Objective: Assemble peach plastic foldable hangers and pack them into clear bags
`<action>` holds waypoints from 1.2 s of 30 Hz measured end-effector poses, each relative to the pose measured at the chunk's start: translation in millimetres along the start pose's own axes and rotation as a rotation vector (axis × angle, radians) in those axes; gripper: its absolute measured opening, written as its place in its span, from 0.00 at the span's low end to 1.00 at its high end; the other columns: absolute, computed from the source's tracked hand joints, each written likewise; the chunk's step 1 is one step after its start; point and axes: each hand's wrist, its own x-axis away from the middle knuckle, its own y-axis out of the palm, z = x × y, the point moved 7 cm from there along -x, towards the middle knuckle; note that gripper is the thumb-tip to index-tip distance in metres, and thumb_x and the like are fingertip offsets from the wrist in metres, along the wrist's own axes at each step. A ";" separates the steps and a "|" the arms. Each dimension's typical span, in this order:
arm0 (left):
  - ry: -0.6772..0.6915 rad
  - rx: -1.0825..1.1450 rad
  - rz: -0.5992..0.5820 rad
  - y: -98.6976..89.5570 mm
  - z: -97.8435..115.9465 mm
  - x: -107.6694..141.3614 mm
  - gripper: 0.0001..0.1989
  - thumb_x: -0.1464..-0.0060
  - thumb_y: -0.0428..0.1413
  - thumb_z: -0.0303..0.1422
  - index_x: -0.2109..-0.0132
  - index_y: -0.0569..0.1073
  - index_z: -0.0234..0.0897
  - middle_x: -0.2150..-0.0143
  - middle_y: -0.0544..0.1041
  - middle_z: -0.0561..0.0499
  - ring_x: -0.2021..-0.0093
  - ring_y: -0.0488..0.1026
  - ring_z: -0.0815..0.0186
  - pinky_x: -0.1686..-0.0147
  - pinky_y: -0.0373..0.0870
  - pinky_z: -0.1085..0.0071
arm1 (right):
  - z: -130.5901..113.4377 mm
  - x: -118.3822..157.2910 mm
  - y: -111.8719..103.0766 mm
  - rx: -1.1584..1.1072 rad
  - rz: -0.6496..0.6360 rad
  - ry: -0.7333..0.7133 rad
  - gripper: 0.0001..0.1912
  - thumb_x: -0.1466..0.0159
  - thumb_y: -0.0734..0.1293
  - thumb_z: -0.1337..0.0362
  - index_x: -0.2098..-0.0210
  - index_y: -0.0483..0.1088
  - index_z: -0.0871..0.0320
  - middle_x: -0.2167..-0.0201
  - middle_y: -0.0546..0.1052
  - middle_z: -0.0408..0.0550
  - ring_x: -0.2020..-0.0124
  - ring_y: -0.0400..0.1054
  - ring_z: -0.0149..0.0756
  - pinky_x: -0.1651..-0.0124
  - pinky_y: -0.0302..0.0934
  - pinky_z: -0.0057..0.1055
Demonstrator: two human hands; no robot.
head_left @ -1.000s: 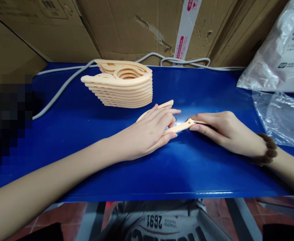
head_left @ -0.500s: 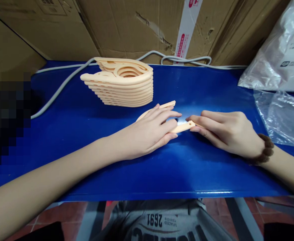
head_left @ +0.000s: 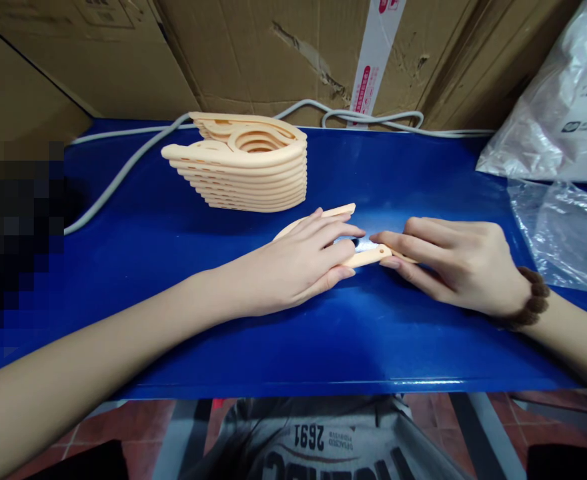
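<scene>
Under my left hand (head_left: 298, 267) lies a peach plastic folding hanger (head_left: 367, 257), its two arms pointing right. The thumb and fingers of that hand grip the lower arm, while the palm covers much of the piece. At the tip of the lower arm, my right hand (head_left: 453, 260) pinches a thin peach piece (head_left: 401, 255), mostly hidden by its fingers. Whether this piece is joined to the hanger I cannot tell. Behind my left hand, a neat stack of matching folded hangers (head_left: 253, 180) stands on the blue table (head_left: 293, 347).
A pale cable (head_left: 116, 183) runs along the table's back edge and curves down the left side. Cardboard boxes (head_left: 253, 53) wall off the back. At the right lies a clear plastic bag (head_left: 558, 233) beside a larger white printed bag (head_left: 563, 120).
The hanger has shifted very slightly right under my left hand. My right fingers have moved a little, and more of the thin piece shows between them.
</scene>
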 end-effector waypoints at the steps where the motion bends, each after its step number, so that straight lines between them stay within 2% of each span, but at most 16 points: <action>1: -0.001 -0.002 -0.007 0.4 -0.2 0.0 0.14 0.27 0.43 0.34 0.47 0.71 0.35 0.31 0.66 0.39 0.23 0.49 0.51 0.25 0.49 0.45 | 0.4 0.2 0.0 -0.009 -0.003 0.006 0.14 0.24 0.59 0.60 0.52 0.74 0.59 0.73 0.74 0.43 0.75 0.67 0.29 0.72 0.56 0.28; 9: 0.004 -0.026 -0.023 2.4 -1.3 -0.2 0.14 0.27 0.43 0.35 0.47 0.71 0.36 0.30 0.66 0.40 0.23 0.49 0.51 0.25 0.47 0.43 | 0.3 0.9 -0.4 -0.056 0.005 0.005 0.14 0.25 0.61 0.60 0.48 0.75 0.59 0.72 0.75 0.44 0.74 0.67 0.29 0.72 0.56 0.29; 13: 0.012 -0.019 -0.015 2.1 -0.7 0.2 0.15 0.27 0.43 0.35 0.47 0.72 0.36 0.31 0.67 0.40 0.23 0.49 0.51 0.25 0.47 0.43 | 0.5 0.4 -0.2 -0.109 0.010 0.011 0.14 0.26 0.62 0.61 0.50 0.77 0.61 0.73 0.74 0.44 0.75 0.67 0.29 0.72 0.55 0.28; 19: 0.034 -0.044 -0.016 2.7 0.8 0.1 0.16 0.26 0.42 0.36 0.48 0.72 0.34 0.31 0.67 0.37 0.23 0.50 0.49 0.26 0.48 0.42 | 8.1 -0.5 5.8 -0.299 -0.058 0.100 0.14 0.26 0.63 0.59 0.54 0.78 0.58 0.75 0.72 0.42 0.78 0.63 0.26 0.74 0.52 0.28; 23: 0.030 -0.022 -0.008 2.3 0.4 -0.3 0.15 0.27 0.44 0.36 0.48 0.73 0.35 0.32 0.69 0.39 0.24 0.51 0.49 0.25 0.48 0.42 | 9.5 -1.6 5.7 -0.389 -0.064 0.107 0.14 0.27 0.63 0.58 0.56 0.79 0.59 0.76 0.71 0.41 0.79 0.61 0.25 0.74 0.51 0.27; 36: 0.055 -0.066 -0.034 3.7 1.5 -0.8 0.15 0.27 0.44 0.35 0.47 0.73 0.36 0.33 0.69 0.40 0.25 0.55 0.50 0.25 0.49 0.44 | 5.1 -3.1 6.8 -0.428 -0.078 0.107 0.14 0.28 0.65 0.59 0.59 0.80 0.59 0.78 0.71 0.41 0.81 0.60 0.25 0.75 0.50 0.27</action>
